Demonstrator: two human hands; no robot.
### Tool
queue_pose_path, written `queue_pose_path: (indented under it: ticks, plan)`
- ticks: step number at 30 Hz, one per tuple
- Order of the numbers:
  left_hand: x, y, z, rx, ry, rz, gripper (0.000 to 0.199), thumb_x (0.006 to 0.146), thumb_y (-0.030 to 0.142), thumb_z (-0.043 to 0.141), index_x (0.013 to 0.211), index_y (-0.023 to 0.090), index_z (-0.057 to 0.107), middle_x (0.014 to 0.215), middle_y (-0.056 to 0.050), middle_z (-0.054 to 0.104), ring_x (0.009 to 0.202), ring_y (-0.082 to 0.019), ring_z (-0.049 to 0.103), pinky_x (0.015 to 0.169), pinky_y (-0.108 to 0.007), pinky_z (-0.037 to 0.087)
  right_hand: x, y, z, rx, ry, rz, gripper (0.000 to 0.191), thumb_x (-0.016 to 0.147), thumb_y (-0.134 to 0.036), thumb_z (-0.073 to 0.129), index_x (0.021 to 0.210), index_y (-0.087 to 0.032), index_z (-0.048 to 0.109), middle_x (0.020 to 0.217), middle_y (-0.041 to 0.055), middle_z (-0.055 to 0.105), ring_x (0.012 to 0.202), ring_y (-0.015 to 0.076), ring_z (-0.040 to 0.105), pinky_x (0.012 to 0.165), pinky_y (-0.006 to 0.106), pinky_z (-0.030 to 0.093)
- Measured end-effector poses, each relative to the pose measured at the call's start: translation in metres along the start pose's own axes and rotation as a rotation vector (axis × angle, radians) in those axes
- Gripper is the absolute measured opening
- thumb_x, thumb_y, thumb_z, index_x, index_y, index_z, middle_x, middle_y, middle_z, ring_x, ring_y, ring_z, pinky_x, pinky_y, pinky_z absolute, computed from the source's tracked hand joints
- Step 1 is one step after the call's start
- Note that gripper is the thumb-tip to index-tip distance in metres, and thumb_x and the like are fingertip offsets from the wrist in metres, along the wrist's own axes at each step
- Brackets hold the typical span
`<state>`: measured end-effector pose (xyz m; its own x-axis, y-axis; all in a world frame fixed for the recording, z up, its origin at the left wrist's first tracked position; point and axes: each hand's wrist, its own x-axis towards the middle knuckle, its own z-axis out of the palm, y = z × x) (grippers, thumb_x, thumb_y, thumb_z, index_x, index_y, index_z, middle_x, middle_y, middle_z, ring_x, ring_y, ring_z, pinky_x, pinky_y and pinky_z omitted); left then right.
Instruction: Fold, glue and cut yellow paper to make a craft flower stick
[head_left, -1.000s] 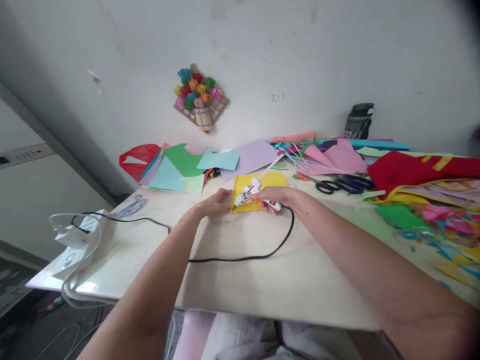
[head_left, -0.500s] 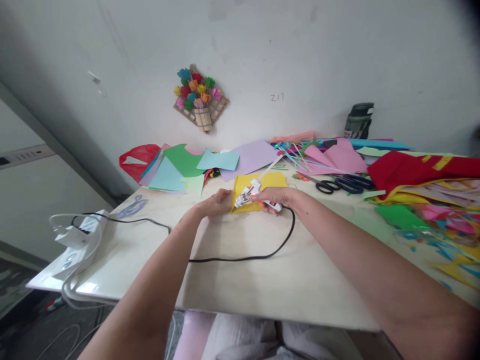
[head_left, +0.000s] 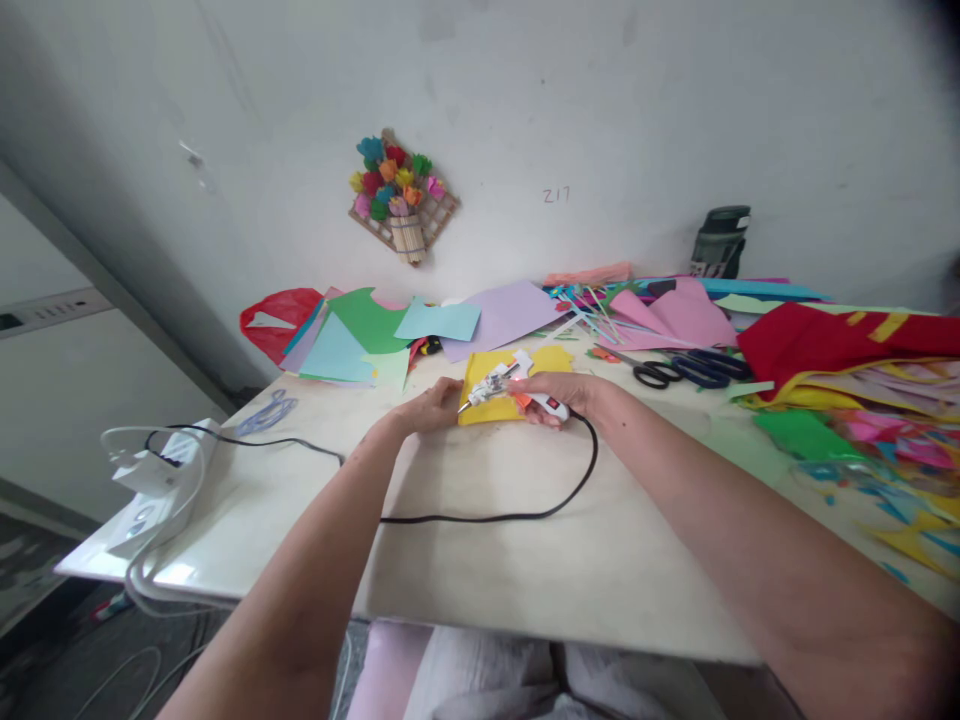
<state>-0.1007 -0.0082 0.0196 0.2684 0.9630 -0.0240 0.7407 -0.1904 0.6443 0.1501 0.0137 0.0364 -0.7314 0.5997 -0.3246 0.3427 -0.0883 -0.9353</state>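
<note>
The right hand (head_left: 559, 390) was closed round the handle of a white plastic glue gun (head_left: 495, 383), its metal nozzle pointing at the lower left corner of a yellow, roughly rectangular sheet (head_left: 480, 367). The left hand (head_left: 433, 405), fingers bent, was at the sheet's left edge; whether it pinched it could not be told. The gun's thin black cord (head_left: 480, 518) curved across the pale tabletop (head_left: 562, 580) in front. Behind lay a lilac paper sheet (head_left: 506, 315); to the right, dark-handled scissors (head_left: 655, 376) and many-coloured scraps (head_left: 892, 440); far left, a white power strip (head_left: 161, 490). The sheet lay flat between the hands, bright, uneven along its far right edge, partly covered by gun and fingers.
</note>
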Motion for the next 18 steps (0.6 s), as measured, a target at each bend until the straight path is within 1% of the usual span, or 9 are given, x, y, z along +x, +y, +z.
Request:
queue_pose_path:
  ticks: [3,6,8,10,12,14,15,16,18]
  plan:
    - [-0.001,0.001,0.000,0.011,0.022,-0.002,0.061,0.055,0.036,0.063,0.111,0.020,0.042,0.123,-0.009,0.049,0.113,-0.024,0.044,0.096,-0.036,0.033,-0.002,-0.001,-0.001,0.078,-0.023,-0.070,0.047,0.071,-0.060,0.047,0.071,-0.013,0.052,0.047,-0.0015,0.055,0.029,0.0048,0.041,0.032,0.016,0.037]
    - [-0.002,0.000,0.000,0.012,0.016,-0.015,0.064,0.055,0.036,0.064,0.112,0.018,0.040,0.124,-0.011,0.047,0.114,-0.024,0.044,0.096,-0.036,0.033,-0.003,-0.001,-0.002,0.159,-0.030,-0.140,0.046,0.074,-0.058,0.044,0.072,-0.013,0.054,0.046,-0.0012,0.055,0.028,0.0051,0.039,0.031,0.017,0.036]
    - [-0.003,-0.002,0.000,-0.080,0.025,0.009,0.063,0.054,0.035,0.064,0.110,0.018,0.040,0.127,-0.012,0.044,0.116,-0.023,0.041,0.096,-0.035,0.033,-0.003,-0.002,-0.002,0.209,-0.006,-0.183,0.046,0.075,-0.057,0.044,0.072,-0.013,0.054,0.046,-0.0014,0.054,0.028,0.0050,0.038,0.030,0.018,0.036]
    - [-0.005,-0.005,0.000,-0.229,0.046,0.055,0.056,0.056,0.034,0.062,0.106,0.019,0.042,0.131,-0.012,0.040,0.120,-0.021,0.036,0.094,-0.034,0.034,-0.003,-0.003,-0.002,0.248,0.033,-0.203,0.046,0.075,-0.057,0.043,0.073,-0.013,0.054,0.047,-0.0017,0.054,0.028,0.0049,0.038,0.030,0.017,0.036]
    - [-0.008,-0.007,-0.002,-0.357,0.088,0.074,0.048,0.058,0.031,0.061,0.101,0.019,0.045,0.132,-0.011,0.038,0.121,-0.021,0.035,0.092,-0.034,0.036,-0.003,-0.004,-0.002,0.278,0.064,-0.212,0.045,0.076,-0.057,0.042,0.073,-0.013,0.054,0.047,-0.0017,0.053,0.029,0.0050,0.038,0.030,0.018,0.036]
    - [-0.011,-0.008,-0.006,-0.443,0.174,0.052,0.040,0.057,0.027,0.059,0.095,0.018,0.049,0.127,-0.011,0.044,0.115,-0.021,0.043,0.091,-0.035,0.038,-0.001,-0.005,0.000,0.310,0.092,-0.239,0.044,0.077,-0.056,0.041,0.073,-0.014,0.053,0.047,-0.0013,0.053,0.029,0.0052,0.038,0.030,0.018,0.035]
    - [-0.012,-0.008,-0.008,-0.474,0.246,0.017,0.036,0.057,0.024,0.058,0.092,0.017,0.050,0.122,-0.012,0.049,0.110,-0.021,0.048,0.090,-0.036,0.039,0.000,-0.006,0.001,0.326,0.112,-0.257,0.044,0.077,-0.055,0.041,0.073,-0.014,0.053,0.048,-0.0012,0.053,0.029,0.0052,0.038,0.030,0.018,0.035]
    - [-0.013,-0.008,-0.011,-0.494,0.335,-0.037,0.033,0.057,0.021,0.056,0.088,0.015,0.050,0.115,-0.013,0.054,0.102,-0.022,0.054,0.089,-0.037,0.040,0.001,-0.008,0.003,0.339,0.135,-0.276,0.042,0.077,-0.054,0.042,0.073,-0.014,0.053,0.049,-0.0011,0.053,0.030,0.0053,0.039,0.031,0.018,0.035]
    - [-0.013,-0.007,-0.019,-0.487,0.569,-0.178,0.029,0.056,0.017,0.050,0.086,0.013,0.051,0.102,-0.013,0.060,0.088,-0.022,0.060,0.083,-0.039,0.043,0.004,-0.012,0.009,0.355,0.185,-0.321,0.037,0.076,-0.050,0.046,0.075,-0.014,0.052,0.051,-0.0014,0.052,0.032,0.0053,0.040,0.031,0.018,0.034]
